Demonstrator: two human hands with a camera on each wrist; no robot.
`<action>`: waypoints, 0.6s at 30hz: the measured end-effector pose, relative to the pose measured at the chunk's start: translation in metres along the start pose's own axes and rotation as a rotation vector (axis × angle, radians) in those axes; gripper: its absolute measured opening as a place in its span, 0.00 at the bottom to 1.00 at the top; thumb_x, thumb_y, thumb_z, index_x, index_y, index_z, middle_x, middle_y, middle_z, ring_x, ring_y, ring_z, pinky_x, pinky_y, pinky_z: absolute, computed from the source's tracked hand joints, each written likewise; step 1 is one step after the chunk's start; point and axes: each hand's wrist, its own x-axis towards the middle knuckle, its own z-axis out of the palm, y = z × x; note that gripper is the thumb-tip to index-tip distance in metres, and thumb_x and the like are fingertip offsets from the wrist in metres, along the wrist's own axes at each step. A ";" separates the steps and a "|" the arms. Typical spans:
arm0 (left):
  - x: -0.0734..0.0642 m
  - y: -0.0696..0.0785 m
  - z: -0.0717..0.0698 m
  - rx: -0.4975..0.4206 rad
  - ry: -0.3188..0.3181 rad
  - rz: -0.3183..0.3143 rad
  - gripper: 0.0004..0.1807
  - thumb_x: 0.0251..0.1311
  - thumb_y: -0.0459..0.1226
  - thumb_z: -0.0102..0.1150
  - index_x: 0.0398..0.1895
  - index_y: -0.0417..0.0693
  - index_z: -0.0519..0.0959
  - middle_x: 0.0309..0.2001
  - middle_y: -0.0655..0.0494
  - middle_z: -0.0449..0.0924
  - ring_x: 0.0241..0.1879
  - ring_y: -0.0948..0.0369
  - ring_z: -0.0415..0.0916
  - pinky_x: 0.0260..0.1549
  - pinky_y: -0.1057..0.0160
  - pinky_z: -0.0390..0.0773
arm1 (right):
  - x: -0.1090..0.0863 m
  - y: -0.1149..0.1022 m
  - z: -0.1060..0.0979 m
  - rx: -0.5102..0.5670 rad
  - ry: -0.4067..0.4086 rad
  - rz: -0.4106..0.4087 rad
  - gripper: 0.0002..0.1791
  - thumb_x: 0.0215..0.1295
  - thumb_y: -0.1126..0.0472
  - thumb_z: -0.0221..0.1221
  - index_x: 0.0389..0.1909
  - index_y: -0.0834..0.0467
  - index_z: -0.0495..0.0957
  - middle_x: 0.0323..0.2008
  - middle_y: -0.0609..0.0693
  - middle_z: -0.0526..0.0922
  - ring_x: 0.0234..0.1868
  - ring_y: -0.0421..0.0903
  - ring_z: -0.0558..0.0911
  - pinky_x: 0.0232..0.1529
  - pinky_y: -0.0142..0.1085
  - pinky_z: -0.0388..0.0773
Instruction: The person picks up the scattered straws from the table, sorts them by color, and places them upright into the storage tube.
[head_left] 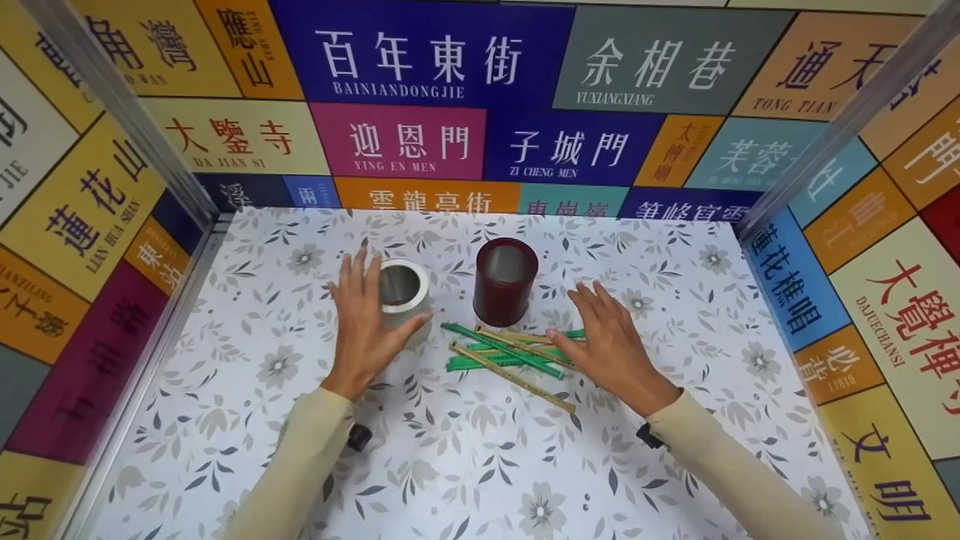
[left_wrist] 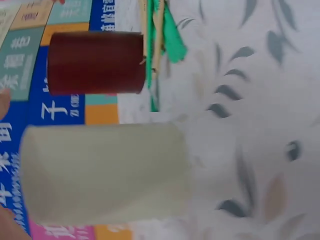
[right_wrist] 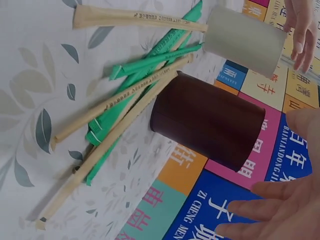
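Note:
My left hand (head_left: 358,322) is beside a white cylindrical canister (head_left: 424,286), fingers on its far left and thumb in front of it. In the left wrist view the white canister (left_wrist: 105,172) fills the near space, with fingertips only at the left edge. My right hand (head_left: 613,346) hovers with spread fingers at the right end of a loose pile of thin paper-wrapped straws (head_left: 510,356), green and tan. Its thumb tip overlaps the pile; whether it touches cannot be told. Behind the pile stands a dark red canister (head_left: 501,298), upright, apart from both hands.
A white tabletop (head_left: 450,465) with a leaf and flower print lies under everything. Panels of coloured street-name signs (head_left: 420,142) rise at the back and both sides. A metal post (head_left: 161,142) stands at the back left corner.

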 end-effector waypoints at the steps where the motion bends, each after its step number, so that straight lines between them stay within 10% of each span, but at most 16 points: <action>1: -0.004 -0.004 0.000 -0.034 0.008 -0.015 0.67 0.55 0.58 0.84 0.89 0.40 0.55 0.88 0.37 0.48 0.87 0.34 0.42 0.79 0.20 0.38 | 0.000 0.000 0.002 0.005 0.007 -0.012 0.43 0.77 0.41 0.68 0.80 0.65 0.70 0.80 0.68 0.69 0.84 0.69 0.59 0.80 0.70 0.57; 10: -0.026 -0.028 0.010 -0.348 -0.028 -0.258 0.71 0.56 0.44 0.88 0.92 0.44 0.44 0.90 0.43 0.45 0.88 0.48 0.44 0.85 0.39 0.49 | -0.009 0.006 0.031 0.019 0.020 -0.129 0.36 0.75 0.48 0.72 0.73 0.67 0.76 0.71 0.67 0.79 0.78 0.70 0.70 0.74 0.70 0.68; 18: -0.035 -0.038 0.028 -0.448 -0.057 -0.356 0.70 0.58 0.40 0.86 0.92 0.42 0.42 0.90 0.43 0.46 0.88 0.46 0.46 0.86 0.42 0.51 | -0.019 0.015 0.067 0.015 -0.042 -0.221 0.30 0.73 0.52 0.73 0.68 0.65 0.80 0.66 0.65 0.83 0.72 0.68 0.76 0.72 0.67 0.73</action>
